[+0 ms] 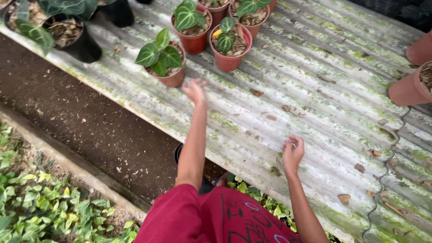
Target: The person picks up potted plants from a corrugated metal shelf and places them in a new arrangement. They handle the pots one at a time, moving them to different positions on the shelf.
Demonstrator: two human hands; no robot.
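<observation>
Terracotta-coloured plastic pots are grouped near the top of a mossy, corrugated sheet surface (315, 103), each with a small dark-leafed plant with pale veins. The left hand (195, 91) is stretched out with its fingers spread and loose, holding nothing, just short of the nearest pot (172, 77), the one sitting closest to the surface's edge. It's blurry there, so I can't tell if the fingertips actually touch the pot's rim or are only beside it.

The right hand (292, 152) is lower down on the sheet, fingers curled in loosely with the tips close together, maybe pinching a small bit of debris, but it's too small to say for sure. It rests on or just above the surface, well apart from the pots.

Behind the nearest pot are a red pot (194, 41) and another reddish pot (230, 60) with a yellowish leaf in it, and more pots behind those at the top edge. A black pot (83, 45) with a bigger leafy plant sits at the upper left. Two more terracotta pots (407, 90) are at the right edge. Bits of dry bark and leaf chips (256, 92) are scattered over the sheet.

Left of the surface is a bare dirt path (67, 112), and below that some green and yellow ground plants (40, 207). The person's red sleeve (175, 220) fills the bottom middle.
</observation>
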